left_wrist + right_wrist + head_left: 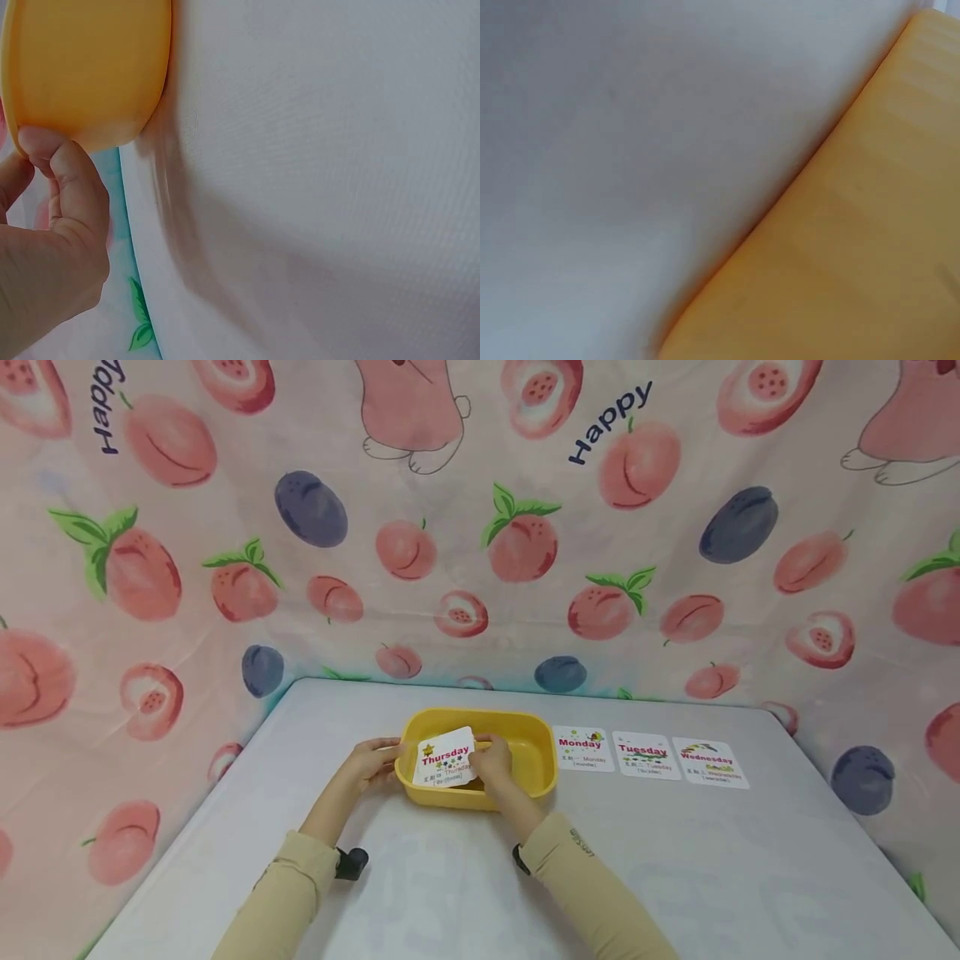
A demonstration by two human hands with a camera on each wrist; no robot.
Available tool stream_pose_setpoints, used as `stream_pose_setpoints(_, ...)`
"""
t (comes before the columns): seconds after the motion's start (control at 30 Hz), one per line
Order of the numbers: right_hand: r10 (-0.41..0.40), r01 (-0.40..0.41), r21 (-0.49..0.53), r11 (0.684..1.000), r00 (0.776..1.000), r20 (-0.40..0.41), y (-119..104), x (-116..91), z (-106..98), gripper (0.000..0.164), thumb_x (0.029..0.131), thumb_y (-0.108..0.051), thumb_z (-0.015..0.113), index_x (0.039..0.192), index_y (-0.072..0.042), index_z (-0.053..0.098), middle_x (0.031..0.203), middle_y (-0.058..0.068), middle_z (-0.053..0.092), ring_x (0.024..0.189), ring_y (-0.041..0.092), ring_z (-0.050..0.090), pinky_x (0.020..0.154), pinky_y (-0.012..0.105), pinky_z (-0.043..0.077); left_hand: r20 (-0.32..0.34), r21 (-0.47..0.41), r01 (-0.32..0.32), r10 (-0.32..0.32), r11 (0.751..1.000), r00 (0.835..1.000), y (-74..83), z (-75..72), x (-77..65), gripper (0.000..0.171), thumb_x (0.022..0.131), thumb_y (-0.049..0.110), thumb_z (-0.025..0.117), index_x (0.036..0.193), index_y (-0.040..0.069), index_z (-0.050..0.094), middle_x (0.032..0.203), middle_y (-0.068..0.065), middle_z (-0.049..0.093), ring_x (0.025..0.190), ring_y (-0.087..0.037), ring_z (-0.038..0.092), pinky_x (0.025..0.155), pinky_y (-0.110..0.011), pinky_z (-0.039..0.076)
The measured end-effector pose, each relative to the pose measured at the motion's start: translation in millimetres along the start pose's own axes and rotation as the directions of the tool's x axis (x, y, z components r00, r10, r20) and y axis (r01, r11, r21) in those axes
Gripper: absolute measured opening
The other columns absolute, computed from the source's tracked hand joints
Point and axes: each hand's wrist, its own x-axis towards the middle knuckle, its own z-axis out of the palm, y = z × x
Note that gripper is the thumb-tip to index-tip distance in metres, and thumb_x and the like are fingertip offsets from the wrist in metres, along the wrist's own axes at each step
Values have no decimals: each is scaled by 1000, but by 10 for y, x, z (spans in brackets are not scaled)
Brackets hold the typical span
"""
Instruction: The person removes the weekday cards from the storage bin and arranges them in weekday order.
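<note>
A yellow plastic basin (pixel 534 752) stands on the white table. My left hand (pixel 369 763) pinches its left rim; in the left wrist view the thumb and fingers (pixel 81 187) of that hand meet at the rim. Over the inside of the basin, my right hand (pixel 492 760) holds a white card printed "Thursday" (pixel 447 758) by its right edge. Another white edge shows behind that card, mostly hidden. The right wrist view takes in the basin's outer wall (pixel 855 225) and the tabletop, with no hand visible.
Right of the basin lie three cards in a row: "Monday" (pixel 582 750), "Tuesday" (pixel 647 756) and "Wednesday" (pixel 709 763). Behind the table (pixel 750 877) hangs a pink cloth (pixel 465 652) patterned with fruit.
</note>
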Motion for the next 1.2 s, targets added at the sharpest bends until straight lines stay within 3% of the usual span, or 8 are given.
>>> stream_pose_setpoints(0.17,10,-9,23,1000,1000,-9,-6,-22,-7,32,86,2,56,119,-1,57,98,16,60,77,20,57,69,25,55,-1,6,-6,6,1000,1000,-3,1,-10,44,94,14,57,134,-1,44,90,-2,59,68,-6,55,58,-16,49)
stream_pose_setpoints(0.37,-20,18,47,999,999,33,9,-25,-17,37,84,11,51,119,2,57,92,14,57,76,19,52,59,16,42,-8,21,6,-6,1000,1000,-8,5,-12,45,94,15,59,134,0,45,93,-3,59,69,-6,55,59,-17,50)
stream_pose_setpoints(0.57,-52,45,88,995,996,78,26,-1,-30,42,84,17,47,123,4,53,85,9,50,74,17,47,56,17,38,2,9,7,-7,1000,1000,-12,5,2,45,94,15,58,134,0,44,91,-2,59,68,-6,55,59,-16,49)
stream_pose_setpoints(0.9,-45,33,103,994,992,116,-23,43,6,43,85,12,45,125,1,52,100,14,56,81,19,54,63,17,48,11,14,-5,5,1000,1000,39,-60,-10,49,95,15,57,137,-2,40,90,-2,58,70,-6,55,58,-16,49)
stream_pose_setpoints(1.2,-25,8,177,984,995,92,-4,52,-74,39,88,4,51,126,-1,52,99,11,53,85,19,49,67,18,44,25,6,-4,4,1000,1000,3,-6,-1,49,94,15,58,137,-3,41,91,-3,59,72,-7,56,59,-16,50)
